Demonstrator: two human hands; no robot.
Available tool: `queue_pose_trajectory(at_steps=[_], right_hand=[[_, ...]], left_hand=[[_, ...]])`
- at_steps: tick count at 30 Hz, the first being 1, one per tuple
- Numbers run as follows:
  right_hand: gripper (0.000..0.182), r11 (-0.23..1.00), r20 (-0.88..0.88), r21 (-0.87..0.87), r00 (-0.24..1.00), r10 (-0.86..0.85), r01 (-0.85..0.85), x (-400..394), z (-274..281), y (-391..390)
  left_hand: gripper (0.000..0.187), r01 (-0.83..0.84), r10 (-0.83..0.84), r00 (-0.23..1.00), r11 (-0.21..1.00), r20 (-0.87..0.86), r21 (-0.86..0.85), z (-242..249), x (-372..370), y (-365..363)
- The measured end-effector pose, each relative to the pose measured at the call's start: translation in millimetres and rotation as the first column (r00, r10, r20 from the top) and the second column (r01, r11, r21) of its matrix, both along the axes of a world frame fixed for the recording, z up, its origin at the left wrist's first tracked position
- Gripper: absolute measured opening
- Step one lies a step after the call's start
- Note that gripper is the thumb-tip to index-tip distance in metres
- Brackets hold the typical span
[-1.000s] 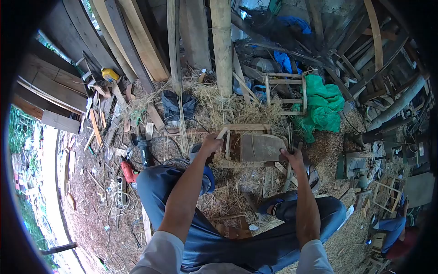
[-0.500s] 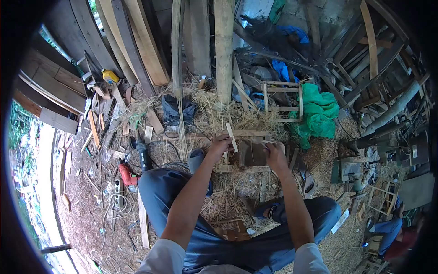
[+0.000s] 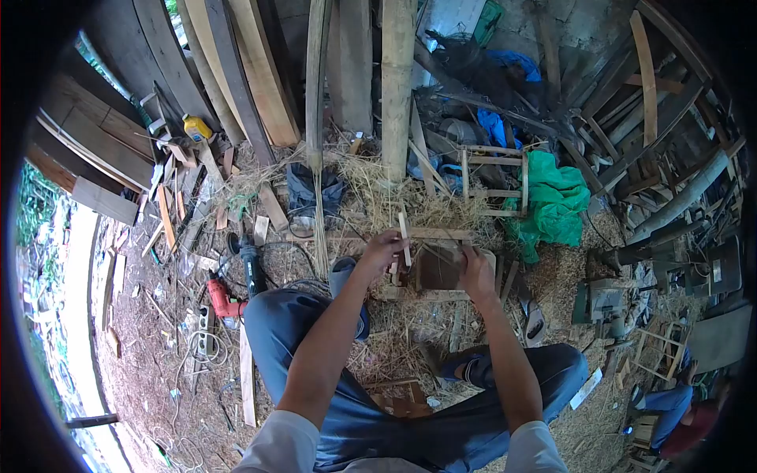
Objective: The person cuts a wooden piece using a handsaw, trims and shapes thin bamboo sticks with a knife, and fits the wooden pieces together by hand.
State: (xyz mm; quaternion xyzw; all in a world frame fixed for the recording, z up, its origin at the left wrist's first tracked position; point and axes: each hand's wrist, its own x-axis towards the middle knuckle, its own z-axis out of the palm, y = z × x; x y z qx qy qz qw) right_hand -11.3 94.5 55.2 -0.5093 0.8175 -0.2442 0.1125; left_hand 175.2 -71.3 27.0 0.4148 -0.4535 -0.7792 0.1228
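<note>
My left hand (image 3: 384, 254) is closed on a short pale wood strip (image 3: 404, 234), which stands nearly upright between the fingers. My right hand (image 3: 476, 274) has its fingers curled together; whatever they may hold is too small to tell. Just beneath it, between the two hands, lies a brown flat-topped block (image 3: 438, 270) on a low wooden frame (image 3: 438, 234). Part of the block is covered by the right hand.
To the left lie a red power drill (image 3: 224, 299), a dark angle grinder (image 3: 251, 268) and a power strip (image 3: 206, 331) with cords. A hand saw (image 3: 534, 319) is at the right. Green sheeting (image 3: 553, 197) hangs by a small wooden frame (image 3: 495, 158). Another person (image 3: 670, 410) sits at lower right.
The left hand's strip has turned more upright. My right hand has shifted slightly, and the pale piece seen at its fingertips before no longer shows. The whole view has shifted a little.
</note>
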Motion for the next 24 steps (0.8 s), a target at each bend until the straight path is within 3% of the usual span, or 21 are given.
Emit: queue_pose_trajectory(at_steps=[2, 4, 5, 7, 8, 12, 13, 15, 20, 21, 23, 24], right_hand=[[0.019, 0.995, 0.105, -0.058, 0.992, -0.072, 0.078, 8, 11, -11], [0.027, 0.991, 0.332, -0.049, 0.938, -0.102, 0.126, 19, 25, -29], [0.027, 0.991, 0.335, -0.046, 0.936, -0.104, 0.127, 25, 32, -37], [0.032, 0.981, 0.543, -0.153, 0.839, -0.019, 0.122, 36, 46, -57], [0.035, 0.978, 0.543, -0.186, 0.84, 0.024, 0.093, 33, 27, -67], [0.036, 0.971, 0.562, -0.234, 0.822, 0.096, 0.047, 39, 47, -75], [0.031, 0.986, 0.594, -0.159, 0.802, 0.059, 0.045, 39, 55, -72], [0.026, 0.995, 0.632, -0.089, 0.775, 0.026, 0.04, 36, 58, -64], [0.036, 0.998, 0.77, 0.043, 0.635, -0.067, 0.054, 31, 51, -61], [0.036, 0.998, 0.772, 0.043, 0.633, -0.068, 0.055, 35, 52, -59], [0.034, 0.998, 0.619, 0.067, 0.783, -0.054, 0.016, 43, 53, -53], [0.034, 0.997, 0.615, 0.079, 0.786, -0.06, 0.014, 49, 47, -51]], left_hand=[[0.028, -0.093, 0.097, 0.982, 0.995, -0.163, 0.033, -11, -7, -12], [0.028, -0.059, 0.062, 0.984, 0.998, -0.17, 0.024, 17, -20, -20], [0.029, -0.034, 0.034, 0.983, 0.999, -0.182, 0.004, 32, -26, -23], [0.03, 0.052, -0.056, 0.989, 0.998, -0.136, -0.033, 50, -31, -31], [0.031, 0.141, -0.146, 0.986, 0.988, -0.084, -0.063, 61, -27, -35], [0.035, 0.219, -0.223, 0.975, 0.949, 0.007, -0.226, 98, 3, -52], [0.035, 0.224, -0.225, 0.974, 0.944, 0.024, -0.243, 108, 11, -56], [0.034, 0.17, -0.153, 0.985, 0.948, 0.084, -0.269, 124, 27, -57], [0.032, 0.101, -0.054, 0.981, 0.962, 0.187, -0.254, 145, 49, -62], [0.032, 0.103, -0.055, 0.98, 0.962, 0.19, -0.254, 150, 47, -61], [0.029, 0.168, -0.085, 0.968, 0.918, 0.235, -0.36, 157, 39, -54], [0.029, 0.165, -0.086, 0.97, 0.922, 0.229, -0.35, 150, 38, -54]])
